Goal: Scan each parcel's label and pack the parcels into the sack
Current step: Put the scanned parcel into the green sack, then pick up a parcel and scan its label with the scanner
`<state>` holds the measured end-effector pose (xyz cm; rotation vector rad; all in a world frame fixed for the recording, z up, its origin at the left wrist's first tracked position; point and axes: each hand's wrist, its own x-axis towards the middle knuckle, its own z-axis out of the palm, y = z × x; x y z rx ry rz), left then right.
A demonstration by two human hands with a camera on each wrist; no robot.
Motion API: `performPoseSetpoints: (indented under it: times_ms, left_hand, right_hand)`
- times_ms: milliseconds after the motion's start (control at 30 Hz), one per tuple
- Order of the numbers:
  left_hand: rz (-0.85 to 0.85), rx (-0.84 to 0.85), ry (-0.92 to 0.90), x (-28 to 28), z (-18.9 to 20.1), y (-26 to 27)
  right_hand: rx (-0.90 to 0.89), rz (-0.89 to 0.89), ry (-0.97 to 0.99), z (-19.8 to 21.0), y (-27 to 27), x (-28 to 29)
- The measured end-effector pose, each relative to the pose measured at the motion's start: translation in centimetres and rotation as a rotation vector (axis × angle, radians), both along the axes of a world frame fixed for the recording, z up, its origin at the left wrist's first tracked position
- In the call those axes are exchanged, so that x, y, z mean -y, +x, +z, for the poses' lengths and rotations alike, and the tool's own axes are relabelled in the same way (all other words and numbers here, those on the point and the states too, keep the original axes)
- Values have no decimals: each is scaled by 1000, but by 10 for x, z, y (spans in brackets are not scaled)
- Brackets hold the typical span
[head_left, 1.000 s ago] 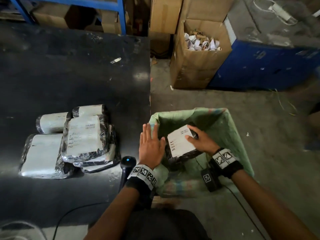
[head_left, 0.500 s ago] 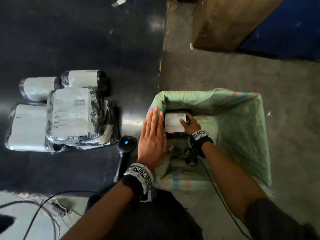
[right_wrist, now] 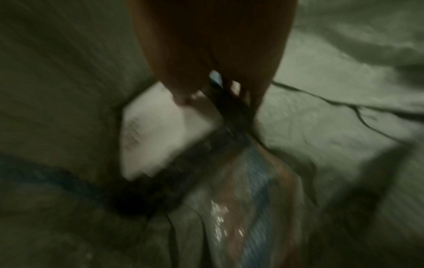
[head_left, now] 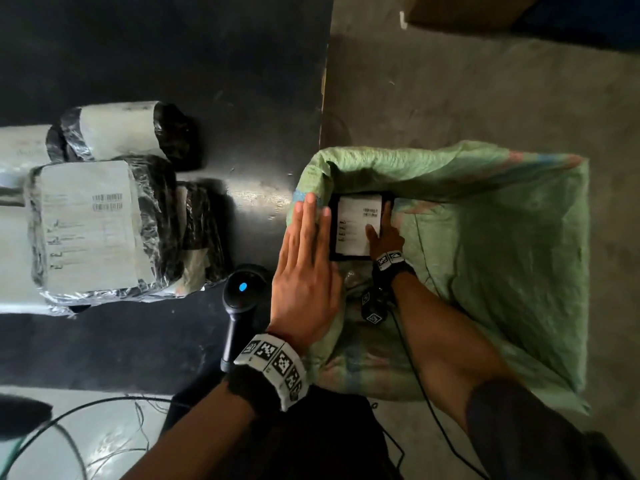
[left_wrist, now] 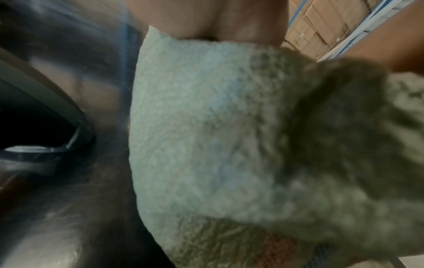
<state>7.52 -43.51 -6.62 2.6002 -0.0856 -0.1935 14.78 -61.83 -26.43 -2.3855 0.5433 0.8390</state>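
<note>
A green woven sack (head_left: 512, 244) stands open on the floor against the black table's right edge. Inside it, near the left wall, my right hand (head_left: 381, 233) grips a black-wrapped parcel (head_left: 353, 226), thumb on its white label and fingers round its right edge. The right wrist view shows the same parcel (right_wrist: 156, 137) blurred under my right hand (right_wrist: 206, 54). My left hand (head_left: 310, 233) lies flat with straight fingers on the sack's left rim; the left wrist view is filled by sack fabric (left_wrist: 206, 127). A black handheld scanner (head_left: 239, 296) lies on the table beside my left wrist.
Several black-wrapped parcels with white labels (head_left: 90, 226) are piled at the left of the table (head_left: 207, 64). Cables (head_left: 69, 427) trail below the table's near edge. A cardboard box (head_left: 467, 12) sits on the concrete floor beyond the sack.
My right hand has lowered the parcel deeper into the sack, toward its left wall. My left hand has stayed on the rim. The head view has tilted down and come closer.
</note>
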Motion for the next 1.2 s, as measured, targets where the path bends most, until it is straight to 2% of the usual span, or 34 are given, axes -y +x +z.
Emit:
performPoseSetpoints:
  times_ms: [133,267,400,533,633,700,800,900,1067,1200]
  left_hand:
    - [-7,14,30,1,2,-4]
    - [0,7,45,-4,5,-6]
    - [-16,-40,-22,-16,17,-6]
    - [-35,-33,-172,-37,38,-10]
    - [76,116,-221,-74,67,-22]
    - [195,228,-222,-109,83,-32]
    - [372,333,-155,-171,92,-45]
    - [460,258,-54,-229,82,-48]
    - [382,63,-108,-290,49,-34]
    - [304,11,-295,-298,35,-29]
  right_hand:
    - [-153,150,-92,13,13,0]
    - [-239,237,-16,69,34,-2]
    - [-43,253,50,159,37,-8]
    - [164,259,152,249,7,-23]
    - [338,244,294,298,-29,-53]
    - [395,234,403,314,-56,-78]
    - [334,224,475,314,-93,-120]
    - [252,231,404,288,-121,-161]
    - [201,32,282,242,-143,-217]
    - [224,-150,194,215,-149,-242]
